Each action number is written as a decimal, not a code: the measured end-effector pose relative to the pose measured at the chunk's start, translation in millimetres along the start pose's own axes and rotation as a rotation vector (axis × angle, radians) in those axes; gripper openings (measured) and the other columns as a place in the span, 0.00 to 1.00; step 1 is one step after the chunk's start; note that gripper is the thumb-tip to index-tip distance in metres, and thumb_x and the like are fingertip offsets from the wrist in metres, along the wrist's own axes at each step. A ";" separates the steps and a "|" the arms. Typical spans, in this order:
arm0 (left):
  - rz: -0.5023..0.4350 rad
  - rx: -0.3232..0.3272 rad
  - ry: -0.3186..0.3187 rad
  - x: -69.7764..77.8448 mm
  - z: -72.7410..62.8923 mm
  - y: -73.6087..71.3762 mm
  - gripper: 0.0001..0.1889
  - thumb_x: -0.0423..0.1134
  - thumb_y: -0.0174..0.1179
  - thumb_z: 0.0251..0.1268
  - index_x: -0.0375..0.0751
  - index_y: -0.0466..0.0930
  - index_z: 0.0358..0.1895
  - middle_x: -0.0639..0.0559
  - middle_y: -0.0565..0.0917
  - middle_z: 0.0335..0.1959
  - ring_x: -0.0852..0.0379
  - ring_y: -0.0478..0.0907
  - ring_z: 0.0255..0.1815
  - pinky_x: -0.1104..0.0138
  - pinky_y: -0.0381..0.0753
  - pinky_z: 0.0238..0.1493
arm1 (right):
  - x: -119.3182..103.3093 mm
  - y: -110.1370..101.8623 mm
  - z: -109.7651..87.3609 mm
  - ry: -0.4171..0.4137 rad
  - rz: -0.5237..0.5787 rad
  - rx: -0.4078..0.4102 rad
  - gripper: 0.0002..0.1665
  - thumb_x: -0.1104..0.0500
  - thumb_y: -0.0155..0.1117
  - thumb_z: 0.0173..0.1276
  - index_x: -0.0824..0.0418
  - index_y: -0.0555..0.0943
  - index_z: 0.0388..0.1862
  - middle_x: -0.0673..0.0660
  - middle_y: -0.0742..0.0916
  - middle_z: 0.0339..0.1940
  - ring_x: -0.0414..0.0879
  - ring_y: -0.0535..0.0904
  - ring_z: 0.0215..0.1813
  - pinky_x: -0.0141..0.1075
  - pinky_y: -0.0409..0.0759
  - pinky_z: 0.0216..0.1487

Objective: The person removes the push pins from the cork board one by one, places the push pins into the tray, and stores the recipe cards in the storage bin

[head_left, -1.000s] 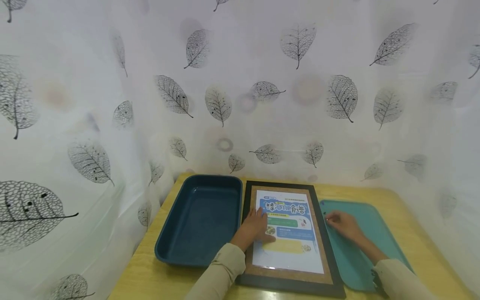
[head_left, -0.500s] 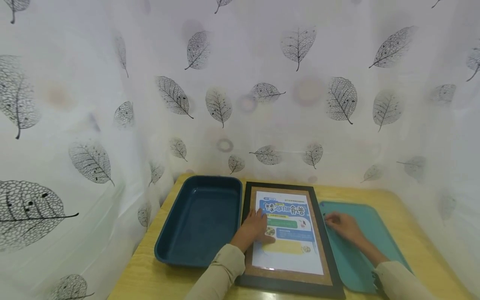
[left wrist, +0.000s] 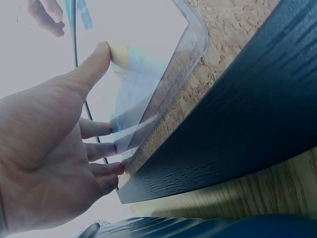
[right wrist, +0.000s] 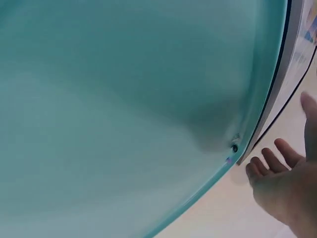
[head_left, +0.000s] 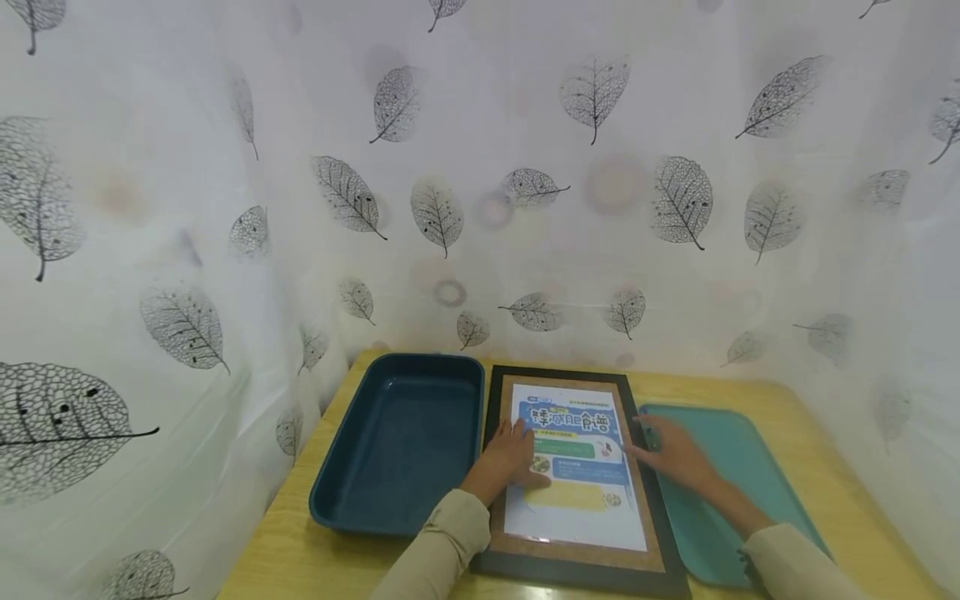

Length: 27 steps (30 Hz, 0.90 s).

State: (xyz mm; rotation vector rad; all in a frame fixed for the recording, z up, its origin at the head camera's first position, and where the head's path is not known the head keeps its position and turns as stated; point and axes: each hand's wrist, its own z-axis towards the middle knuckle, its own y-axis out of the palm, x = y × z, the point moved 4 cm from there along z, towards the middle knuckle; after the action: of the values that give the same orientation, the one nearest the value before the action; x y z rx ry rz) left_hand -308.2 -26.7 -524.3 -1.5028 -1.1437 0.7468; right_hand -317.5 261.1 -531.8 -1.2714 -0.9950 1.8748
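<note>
My left hand (head_left: 508, 458) rests on a printed sheet (head_left: 573, 525) lying on a dark-framed cork board (head_left: 651, 557). Its fingertips (left wrist: 110, 128) touch the sheet's clear plastic cover (left wrist: 197, 52), thumb apart from the fingers. At the board's right edge, over the frame, is my right hand (head_left: 675, 457), thumb and fingers spread apart. Nothing shows between its fingers (right wrist: 274, 160) in the right wrist view. Beneath and beside it lies a teal tray (head_left: 716, 533). A few tiny dark and purple bits (right wrist: 235, 148) sit in that tray's corner, too small to name.
A deep dark blue tray (head_left: 401, 458) stands left of the board on the wooden table (head_left: 277, 550). Behind and at both sides hangs a pale curtain (head_left: 480, 250) with leaf prints. The teal tray's rim runs close along the board's right side.
My right hand has moved left from the teal tray's far left corner onto the board's right edge, and its fingers have spread. The left hand has stayed on the sheet.
</note>
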 end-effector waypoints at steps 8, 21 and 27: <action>-0.021 0.007 -0.007 1.8 -4.6 -4.8 0.50 0.67 0.69 0.62 0.35 0.65 0.78 0.40 0.62 0.81 0.39 0.56 0.82 0.55 0.56 0.82 | -20.9 23.2 -4.6 -0.069 -0.029 -0.238 0.70 0.23 0.73 0.54 0.69 0.62 0.80 0.71 0.65 0.81 0.71 0.62 0.78 0.66 0.63 0.74; -0.116 0.026 -0.009 -1.8 -5.2 -0.6 0.50 0.64 0.71 0.60 0.37 0.64 0.78 0.41 0.60 0.82 0.38 0.53 0.83 0.55 0.53 0.83 | -28.3 33.2 -11.3 -0.112 -0.071 -0.306 0.73 0.23 0.75 0.51 0.70 0.62 0.80 0.72 0.65 0.80 0.73 0.64 0.76 0.67 0.69 0.70; -0.205 0.061 0.001 -6.4 -3.9 7.2 0.51 0.62 0.73 0.60 0.37 0.63 0.79 0.40 0.58 0.83 0.38 0.50 0.84 0.52 0.53 0.83 | -27.2 35.5 -11.5 -0.082 -0.057 -0.309 0.74 0.22 0.75 0.49 0.68 0.63 0.80 0.71 0.65 0.81 0.72 0.64 0.77 0.67 0.68 0.71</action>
State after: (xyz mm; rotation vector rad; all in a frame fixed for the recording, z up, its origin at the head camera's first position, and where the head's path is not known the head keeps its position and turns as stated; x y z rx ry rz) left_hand -305.0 -34.0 -531.0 -1.3121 -1.2422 0.6351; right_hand -301.7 223.3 -553.1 -1.3301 -1.3929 1.7901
